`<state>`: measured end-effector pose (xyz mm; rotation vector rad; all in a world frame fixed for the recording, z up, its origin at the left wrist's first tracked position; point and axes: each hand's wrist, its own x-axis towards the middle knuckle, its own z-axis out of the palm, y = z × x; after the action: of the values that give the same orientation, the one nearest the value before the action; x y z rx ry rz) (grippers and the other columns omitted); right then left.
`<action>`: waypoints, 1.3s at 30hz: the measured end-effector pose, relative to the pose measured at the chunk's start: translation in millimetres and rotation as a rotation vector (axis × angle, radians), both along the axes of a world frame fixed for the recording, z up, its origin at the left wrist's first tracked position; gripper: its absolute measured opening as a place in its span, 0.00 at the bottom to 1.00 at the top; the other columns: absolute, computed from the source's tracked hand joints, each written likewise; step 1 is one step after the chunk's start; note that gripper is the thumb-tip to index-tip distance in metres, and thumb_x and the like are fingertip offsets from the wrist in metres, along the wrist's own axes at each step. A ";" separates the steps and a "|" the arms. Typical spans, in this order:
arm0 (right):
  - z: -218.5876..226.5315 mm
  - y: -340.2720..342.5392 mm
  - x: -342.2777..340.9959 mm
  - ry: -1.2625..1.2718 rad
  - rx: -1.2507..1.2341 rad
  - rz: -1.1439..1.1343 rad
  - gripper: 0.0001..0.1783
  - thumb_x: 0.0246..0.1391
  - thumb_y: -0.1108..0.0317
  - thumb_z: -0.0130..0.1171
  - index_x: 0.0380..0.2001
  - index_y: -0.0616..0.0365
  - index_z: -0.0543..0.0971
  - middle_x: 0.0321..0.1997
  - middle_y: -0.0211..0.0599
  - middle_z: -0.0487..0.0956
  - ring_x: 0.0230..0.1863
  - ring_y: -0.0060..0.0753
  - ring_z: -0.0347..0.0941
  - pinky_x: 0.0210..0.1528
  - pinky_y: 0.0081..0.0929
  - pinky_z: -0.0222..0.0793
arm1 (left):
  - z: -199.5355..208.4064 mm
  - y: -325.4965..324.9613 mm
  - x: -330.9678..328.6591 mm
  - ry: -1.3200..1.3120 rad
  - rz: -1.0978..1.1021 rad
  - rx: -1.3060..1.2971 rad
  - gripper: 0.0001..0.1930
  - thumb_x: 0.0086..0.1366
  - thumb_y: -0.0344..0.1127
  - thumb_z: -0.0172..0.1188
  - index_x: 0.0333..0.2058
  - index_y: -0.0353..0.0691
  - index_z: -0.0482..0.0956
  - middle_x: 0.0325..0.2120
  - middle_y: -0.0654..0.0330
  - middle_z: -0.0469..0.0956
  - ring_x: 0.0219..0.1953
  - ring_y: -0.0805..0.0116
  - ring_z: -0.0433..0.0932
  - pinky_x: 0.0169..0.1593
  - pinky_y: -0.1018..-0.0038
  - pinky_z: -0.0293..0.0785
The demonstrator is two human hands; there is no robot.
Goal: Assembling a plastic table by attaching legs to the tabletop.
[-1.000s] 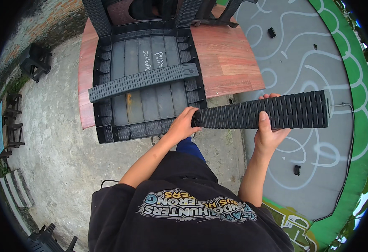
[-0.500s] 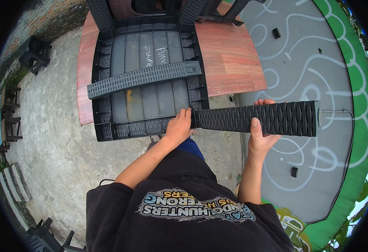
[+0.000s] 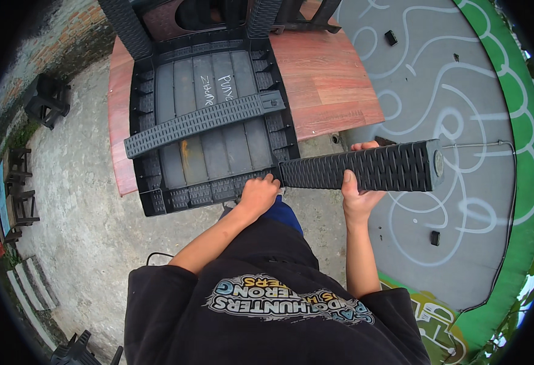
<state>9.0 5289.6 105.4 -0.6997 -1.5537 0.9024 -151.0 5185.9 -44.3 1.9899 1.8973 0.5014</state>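
A black plastic table (image 3: 209, 186) with a woven-look rim lies upside down, its ribbed underside showing. My right hand (image 3: 362, 198) is wrapped round a tapered black table leg (image 3: 370, 169), thumb on the near side and fingertips at the far side. That leg's narrow end meets the table's near right corner; its wide end points right. My left hand (image 3: 259, 198) is closed over the near rim beside that corner, some fingers partly hidden. Across the underside rests a loose dark grey woven-look bar (image 3: 200, 125). Two legs stand up at the far corners, one the far left leg (image 3: 126, 27).
Beneath the table is a red wood-grain tabletop (image 3: 325, 79). A dark plastic chair (image 3: 306, 18) stands behind. At the left are a black stool (image 3: 46, 100) and wooden benches (image 3: 20, 188) on concrete floor (image 3: 90, 182). A grey painted wall (image 3: 431, 121) rises at the right.
The leg in my right hand has swung slightly so its wide end sits further left, showing more of its end face. My left hand stays at the corner. The whole view has shifted a little.
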 end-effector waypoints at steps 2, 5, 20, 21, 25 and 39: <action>-0.7 2.9 3.7 -0.023 -0.032 0.031 0.42 0.42 0.76 0.67 0.60 0.62 0.58 0.55 0.45 0.66 0.54 0.38 0.68 0.60 0.36 0.65 | 7.8 14.7 -11.3 -0.012 -0.068 -0.115 0.15 0.59 0.45 0.61 0.27 0.36 0.80 0.26 0.51 0.79 0.30 0.52 0.81 0.33 0.60 0.77; 10.9 -8.4 -8.1 0.065 -0.116 -0.102 0.34 0.46 0.64 0.68 0.53 0.65 0.66 0.53 0.46 0.69 0.55 0.41 0.70 0.60 0.39 0.66 | 55.9 46.6 -35.8 -0.135 0.040 -0.288 0.19 0.60 0.49 0.62 0.29 0.36 0.81 0.27 0.48 0.81 0.32 0.47 0.80 0.37 0.57 0.76; -59.2 -117.4 10.2 -0.224 -0.849 0.227 0.29 0.54 0.69 0.65 0.57 0.61 0.66 0.46 0.37 0.72 0.48 0.28 0.69 0.49 0.27 0.67 | 173.8 38.4 -183.7 0.212 0.444 0.310 0.38 0.47 0.42 0.74 0.55 0.37 0.67 0.44 0.52 0.74 0.48 0.52 0.74 0.49 0.60 0.70; -50.2 -110.4 -9.8 -0.270 -0.681 0.309 0.29 0.52 0.69 0.67 0.55 0.62 0.68 0.43 0.37 0.74 0.45 0.29 0.71 0.48 0.27 0.68 | 200.6 29.6 -189.1 0.166 0.455 0.302 0.37 0.47 0.40 0.74 0.55 0.37 0.67 0.44 0.52 0.74 0.48 0.51 0.74 0.49 0.60 0.71; 21.3 -64.8 -103.5 -0.343 0.170 0.379 0.38 0.42 0.69 0.73 0.56 0.63 0.67 0.51 0.49 0.71 0.50 0.45 0.71 0.50 0.32 0.69 | 272.0 -47.8 -206.4 0.473 0.462 0.332 0.40 0.44 0.32 0.73 0.59 0.43 0.68 0.45 0.54 0.74 0.47 0.48 0.73 0.49 0.61 0.71; -3.9 -70.2 -298.6 -0.421 0.048 1.117 0.47 0.29 0.59 0.77 0.56 0.62 0.70 0.51 0.46 0.70 0.55 0.50 0.68 0.58 0.37 0.65 | 316.4 -209.6 -158.1 1.190 0.916 0.796 0.48 0.46 0.42 0.78 0.64 0.43 0.59 0.61 0.48 0.62 0.61 0.47 0.66 0.60 0.54 0.63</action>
<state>-289.6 5219.3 101.5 0.1105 -2.3790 1.5669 -309.1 4976.3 272.0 1.7982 3.9192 0.2739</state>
